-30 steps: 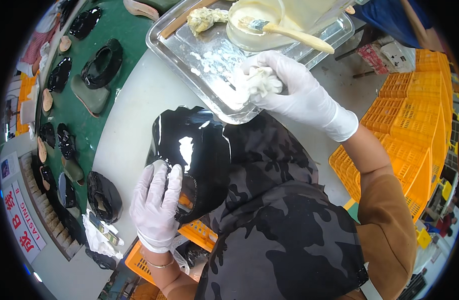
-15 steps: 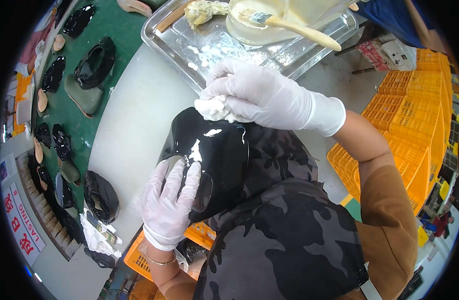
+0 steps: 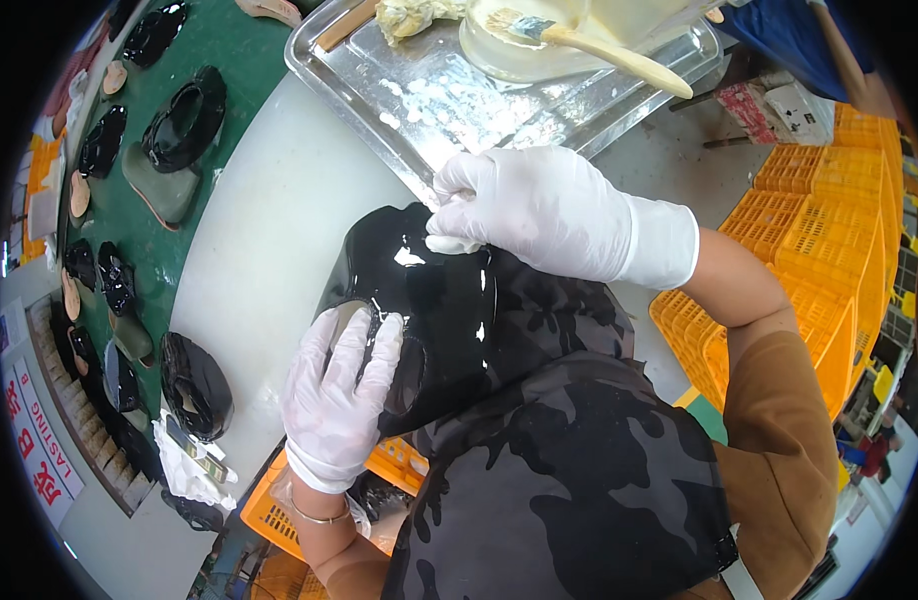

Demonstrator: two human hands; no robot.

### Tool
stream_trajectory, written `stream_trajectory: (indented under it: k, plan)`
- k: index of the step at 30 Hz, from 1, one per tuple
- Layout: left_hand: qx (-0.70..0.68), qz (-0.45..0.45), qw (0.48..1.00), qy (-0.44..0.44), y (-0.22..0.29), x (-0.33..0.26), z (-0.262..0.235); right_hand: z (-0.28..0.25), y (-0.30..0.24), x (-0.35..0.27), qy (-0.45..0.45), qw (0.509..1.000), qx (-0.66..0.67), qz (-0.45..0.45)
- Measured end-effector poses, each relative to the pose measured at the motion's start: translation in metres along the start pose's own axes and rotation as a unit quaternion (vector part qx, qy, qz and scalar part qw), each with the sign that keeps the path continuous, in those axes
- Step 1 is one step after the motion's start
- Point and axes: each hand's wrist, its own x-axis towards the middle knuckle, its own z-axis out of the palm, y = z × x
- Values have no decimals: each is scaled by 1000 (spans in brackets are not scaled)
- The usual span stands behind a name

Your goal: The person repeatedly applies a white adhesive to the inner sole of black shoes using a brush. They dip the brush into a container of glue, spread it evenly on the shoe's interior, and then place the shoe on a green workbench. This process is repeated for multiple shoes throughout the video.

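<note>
A shiny black shoe upper (image 3: 434, 295) lies on my lap against the camouflage apron (image 3: 569, 480). My left hand (image 3: 344, 390), in a white glove, grips its near-left side by an opening, fingers stretched over the glossy surface and thumb hidden. At its far edge, my gloved right hand (image 3: 539, 212) is closed around a wad of white cloth (image 3: 453, 243), mostly covered by the fingers. Just beyond that hand is a metal tray (image 3: 369, 120) with white smears. In it stands a pale tub (image 3: 494, 65), a brush (image 3: 609, 60) lying across its rim.
A white tabletop (image 3: 254, 240) curves along the left, with a black shoe (image 3: 196, 385) and a white crumpled wrapper (image 3: 184, 465) near its edge. More black shoes rest on the green conveyor (image 3: 214, 130). Orange crates (image 3: 789, 250) are stacked at right; another person's arm (image 3: 859, 75) shows beyond.
My right hand has shifted slightly right and nearer, its fingers curled tighter, so less of the white cloth shows. The left hand keeps its hold on the upper.
</note>
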Motion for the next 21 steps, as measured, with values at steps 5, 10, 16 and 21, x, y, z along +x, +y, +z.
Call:
stream_trajectory:
  k: [5, 10, 16, 21]
  plan:
    - [6, 4, 1000, 3, 1, 2, -1, -8, -3, -6, -23, 996, -79, -28]
    - [2, -1, 1000, 28, 2, 1, -3, -29, -5, -16, -53, 993, -110, 0]
    - [25, -6, 997, 79, 6, -5, -10, -37, 14, -50, 121, 985, 72, 103]
    - [25, -31, 993, 109, 13, -1, -12, -37, 31, -92, 267, 911, 187, 252]
